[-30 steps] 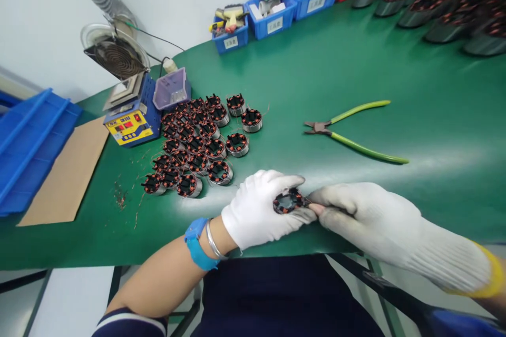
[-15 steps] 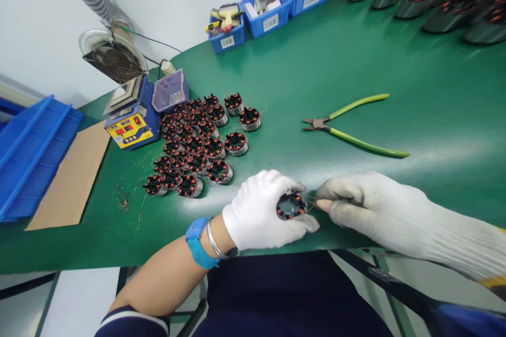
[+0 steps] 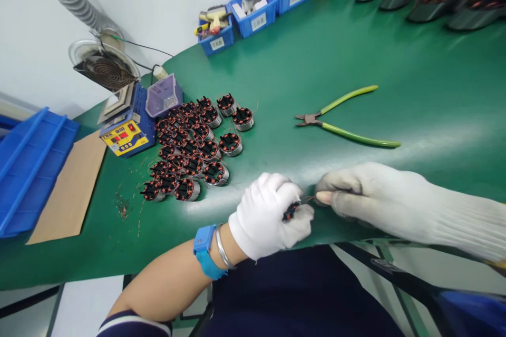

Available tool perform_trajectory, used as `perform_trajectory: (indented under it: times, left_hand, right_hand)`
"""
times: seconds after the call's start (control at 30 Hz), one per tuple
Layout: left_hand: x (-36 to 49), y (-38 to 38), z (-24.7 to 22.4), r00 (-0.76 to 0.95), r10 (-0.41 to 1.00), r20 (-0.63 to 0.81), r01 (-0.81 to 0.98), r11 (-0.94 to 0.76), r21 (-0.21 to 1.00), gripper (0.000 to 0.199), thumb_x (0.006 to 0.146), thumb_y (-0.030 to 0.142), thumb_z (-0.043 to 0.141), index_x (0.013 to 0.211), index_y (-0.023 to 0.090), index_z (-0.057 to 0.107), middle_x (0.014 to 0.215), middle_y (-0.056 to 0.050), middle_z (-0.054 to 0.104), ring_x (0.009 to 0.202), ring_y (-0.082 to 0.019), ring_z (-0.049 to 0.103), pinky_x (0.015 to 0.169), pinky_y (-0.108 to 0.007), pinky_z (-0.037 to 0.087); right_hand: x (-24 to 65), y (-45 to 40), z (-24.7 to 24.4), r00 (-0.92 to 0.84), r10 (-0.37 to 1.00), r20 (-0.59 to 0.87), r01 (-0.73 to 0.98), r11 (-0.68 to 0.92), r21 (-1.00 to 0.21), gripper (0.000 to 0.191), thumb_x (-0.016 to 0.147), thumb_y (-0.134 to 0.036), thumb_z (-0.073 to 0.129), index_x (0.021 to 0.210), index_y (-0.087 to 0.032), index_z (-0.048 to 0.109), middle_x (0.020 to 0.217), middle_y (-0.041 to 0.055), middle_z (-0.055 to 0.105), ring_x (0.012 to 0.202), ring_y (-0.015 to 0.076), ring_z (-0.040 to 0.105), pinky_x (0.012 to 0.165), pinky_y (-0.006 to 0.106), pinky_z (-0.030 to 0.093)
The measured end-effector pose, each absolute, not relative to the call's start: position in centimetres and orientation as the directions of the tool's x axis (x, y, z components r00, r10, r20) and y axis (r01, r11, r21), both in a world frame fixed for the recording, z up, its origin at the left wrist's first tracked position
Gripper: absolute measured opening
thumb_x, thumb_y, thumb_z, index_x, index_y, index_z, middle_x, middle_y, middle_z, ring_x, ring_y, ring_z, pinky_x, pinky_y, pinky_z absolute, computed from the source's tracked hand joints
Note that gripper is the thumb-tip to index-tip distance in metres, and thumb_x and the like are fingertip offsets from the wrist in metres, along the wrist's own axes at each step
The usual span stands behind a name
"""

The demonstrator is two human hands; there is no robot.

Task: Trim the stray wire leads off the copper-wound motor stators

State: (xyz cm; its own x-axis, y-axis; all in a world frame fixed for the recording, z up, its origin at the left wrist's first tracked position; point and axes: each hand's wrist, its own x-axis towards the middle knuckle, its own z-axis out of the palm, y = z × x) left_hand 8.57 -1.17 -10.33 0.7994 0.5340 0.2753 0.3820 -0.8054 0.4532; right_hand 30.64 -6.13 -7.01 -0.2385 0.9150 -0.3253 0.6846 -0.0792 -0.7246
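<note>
My left hand (image 3: 271, 216), in a white glove, is wrapped round a small stator (image 3: 291, 211) with copper windings; the fingers cover most of it. Thin copper wires (image 3: 310, 198) run from the stator to my right hand (image 3: 348, 192), which pinches their ends between thumb and forefinger. That glove is greyed at the fingers and one bare fingertip shows. Green-handled cutters (image 3: 310, 119) lie open on the green table (image 3: 272, 152), beyond both hands. To the left stands a group of wound stators (image 3: 190, 147), packed close together.
A blue and yellow soldering unit (image 3: 128, 134) and a purple tray (image 3: 164, 96) stand behind the stators. Wire scraps (image 3: 122, 208) lie near cardboard (image 3: 73, 189). Blue bins (image 3: 259, 22) line the back; many larger stators (image 3: 430, 5) fill the back right.
My left hand has turned the stator and closed further over it, so its round opening no longer shows. My right hand still pinches the wires. The whole view has shifted slightly.
</note>
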Motion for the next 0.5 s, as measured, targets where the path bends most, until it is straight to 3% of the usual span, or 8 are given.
perform_trajectory:
  times: [0.17,0.33,0.43,0.5]
  left_hand:
    - [8.5,-1.3,-10.4,0.799,0.505,0.327,0.36,-0.837,0.413,0.018,0.097,0.035,0.054,0.091,0.021,0.062,0.091,-0.007,0.068,0.083,-0.022,0.06,0.074,-0.035,0.051]
    - [8.6,-1.4,-10.5,0.79,0.492,0.366,0.351,-0.853,0.387,0.016,0.097,0.031,0.052,0.088,0.021,0.061,0.09,-0.007,0.067,0.082,-0.021,0.059,0.072,-0.034,0.051]
    - [8.7,-1.3,-10.7,0.792,0.493,0.361,0.354,-0.852,0.386,0.016,0.096,0.031,0.051,0.088,0.021,0.061,0.09,-0.007,0.066,0.082,-0.022,0.059,0.072,-0.034,0.051]
    - [8.7,-1.3,-10.7,0.79,0.49,0.368,0.353,-0.854,0.381,0.016,0.096,0.032,0.051,0.089,0.021,0.061,0.09,-0.007,0.066,0.083,-0.022,0.06,0.071,-0.035,0.051]
  right_hand:
    - [31.4,-5.7,-6.6,-0.178,0.921,-0.346,0.725,-0.115,-0.679,0.044,0.088,-0.061,0.045,0.063,-0.024,0.049,0.052,0.0001,0.048,0.047,0.0141,0.04,0.047,0.029,0.027]
    - [32.3,-6.1,-6.9,-0.283,0.856,-0.433,0.774,-0.063,-0.63,0.046,0.089,-0.062,0.042,0.066,-0.024,0.054,0.058,0.0029,0.06,0.05,0.0172,0.05,0.051,0.031,0.034]
    - [32.1,-6.2,-6.9,-0.212,0.903,-0.373,0.774,-0.078,-0.629,0.043,0.083,-0.064,0.054,0.09,-0.025,0.07,0.084,0.007,0.075,0.069,0.0244,0.066,0.059,0.033,0.043]
    - [31.4,-6.1,-6.9,-0.139,0.943,-0.301,0.764,-0.091,-0.639,0.049,0.076,-0.062,0.065,0.108,-0.025,0.073,0.099,0.0087,0.078,0.08,0.0278,0.07,0.062,0.033,0.044]
